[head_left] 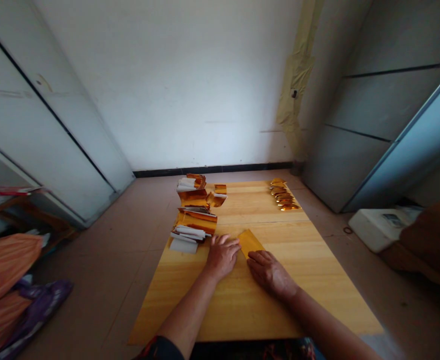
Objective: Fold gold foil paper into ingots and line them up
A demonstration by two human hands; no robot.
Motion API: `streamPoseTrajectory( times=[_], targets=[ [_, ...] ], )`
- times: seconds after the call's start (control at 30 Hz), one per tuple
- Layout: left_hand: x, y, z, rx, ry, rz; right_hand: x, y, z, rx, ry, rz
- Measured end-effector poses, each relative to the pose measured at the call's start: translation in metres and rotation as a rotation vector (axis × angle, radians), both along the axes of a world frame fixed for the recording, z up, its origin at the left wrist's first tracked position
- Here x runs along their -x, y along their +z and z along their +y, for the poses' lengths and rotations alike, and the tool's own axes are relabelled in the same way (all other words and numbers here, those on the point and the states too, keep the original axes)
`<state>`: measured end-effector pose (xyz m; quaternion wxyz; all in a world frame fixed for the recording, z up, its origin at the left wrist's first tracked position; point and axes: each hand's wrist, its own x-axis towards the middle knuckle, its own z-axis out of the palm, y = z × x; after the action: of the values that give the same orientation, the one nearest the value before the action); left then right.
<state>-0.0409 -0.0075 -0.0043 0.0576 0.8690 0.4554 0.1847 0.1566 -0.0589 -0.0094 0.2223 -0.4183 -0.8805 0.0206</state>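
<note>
A small sheet of gold foil paper [251, 242] lies at a slant on the wooden tabletop between my two hands. My left hand [223, 256] is at its left corner, thumb and forefinger closed on the edge while the other fingers rest spread toward the stack. Along the sheet's lower right side, my right hand [273, 274] presses with curled fingers; its thumb is mostly hidden. Just beyond my left hand sits a loose stack of gold paper sheets [195, 219], curled, some showing pale backs. At the far right of the table is a row of folded gold paper pieces [283, 195].
The wooden table [317, 280] stands near a white wall [190, 90]. Grey cabinets [370, 110] rise at right, with a white box [373, 230] on the floor below. Orange cloth [6, 265] and a purple bag [40, 310] lie at left.
</note>
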Motion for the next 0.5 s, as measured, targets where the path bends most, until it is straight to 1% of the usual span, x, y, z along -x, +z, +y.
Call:
streamPoseTrajectory(
  times=[0.17, 0.33, 0.43, 0.5],
  targets=[
    [-0.007, 0.006, -0.001, -0.036, -0.007, -0.011, -0.005, 0.0, -0.007, 0.002, -0.05, -0.041],
    [-0.01, 0.011, 0.0, -0.046, -0.001, 0.023, -0.002, 0.001, 0.007, -0.014, -0.17, -0.113],
    [-0.01, 0.01, 0.001, -0.055, 0.003, 0.04, -0.008, 0.002, 0.018, -0.007, -0.174, -0.13],
    [-0.011, 0.009, 0.001, -0.072, -0.01, 0.037, -0.012, 0.003, 0.022, 0.007, -0.146, -0.131]
  ],
)
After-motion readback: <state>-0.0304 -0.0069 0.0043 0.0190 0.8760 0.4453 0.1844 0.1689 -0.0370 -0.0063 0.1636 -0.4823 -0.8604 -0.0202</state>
